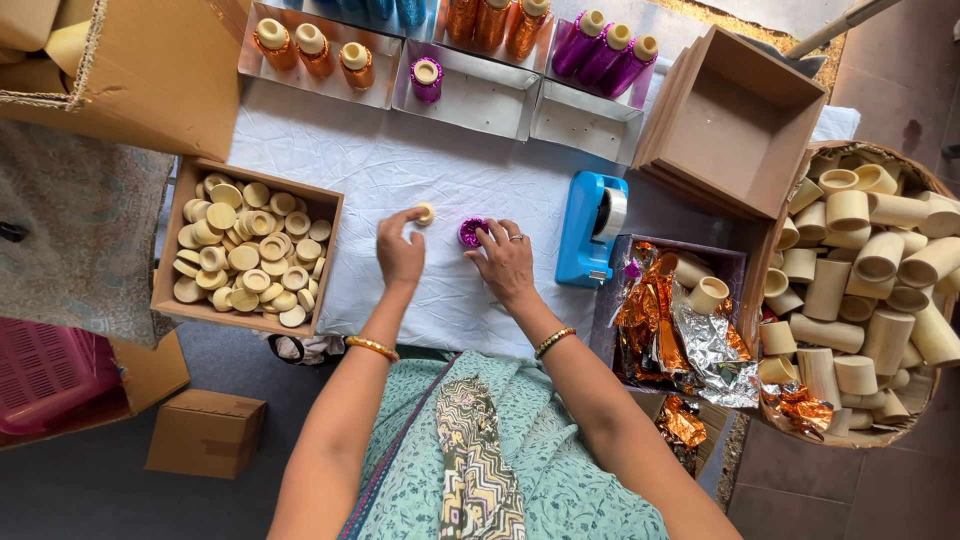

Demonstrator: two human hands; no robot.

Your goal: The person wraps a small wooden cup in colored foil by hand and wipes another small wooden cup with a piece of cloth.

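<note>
My left hand (399,252) pinches a small cream wooden disc (426,213) between thumb and fingertips, just above the white cloth (380,160). My right hand (505,262), with a ring on one finger, rests its fingertips on a small piece wrapped in shiny purple foil (470,232) standing on the cloth. The two hands are close together at the middle of the table. A brown box (170,270) full of cream wooden discs sits to the left of my left hand.
A blue tape dispenser (592,228) stands right of my right hand. Silver trays (470,95) at the back hold orange and purple foil-wrapped bottle shapes. An empty brown box (735,125), a basket of cream tubes (870,290), and crumpled orange and silver foil (680,335) lie to the right.
</note>
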